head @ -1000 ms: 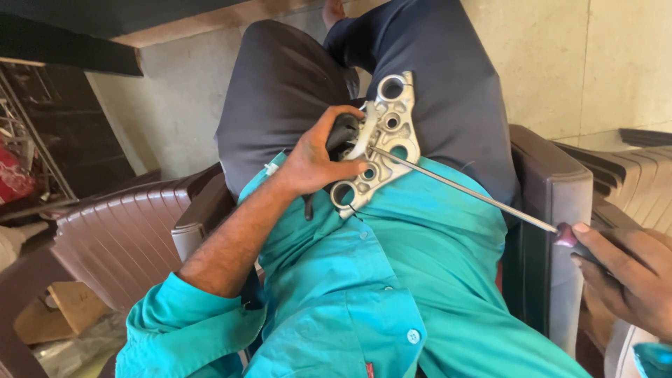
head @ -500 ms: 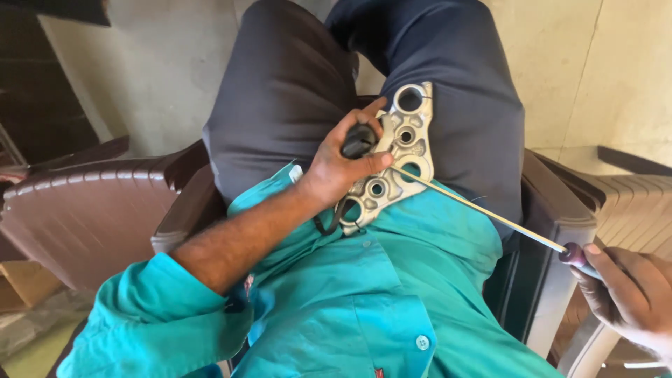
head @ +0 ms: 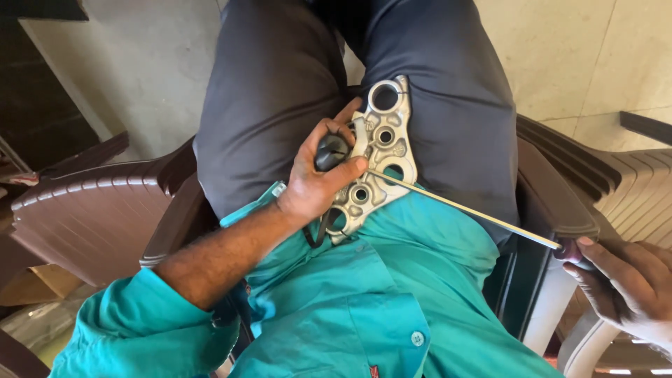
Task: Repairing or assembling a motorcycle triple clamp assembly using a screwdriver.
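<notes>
Resting on the lap, metal bracket point(head: 378, 157) seemingly gripped by left hand point(head: 318, 178).

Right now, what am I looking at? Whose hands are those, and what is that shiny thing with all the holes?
The camera sits on a person's head and looks down, so you see their own lap and the brown plastic chair they sit in. Their left hand presses a silver cast-metal plate with round holes against their dark grey trousers; under that hand's fingers is a small black part. Their right hand grips the dark handle of a long thin metal rod, whose tip reaches one of the plate's holes. The shirt is teal.
</notes>
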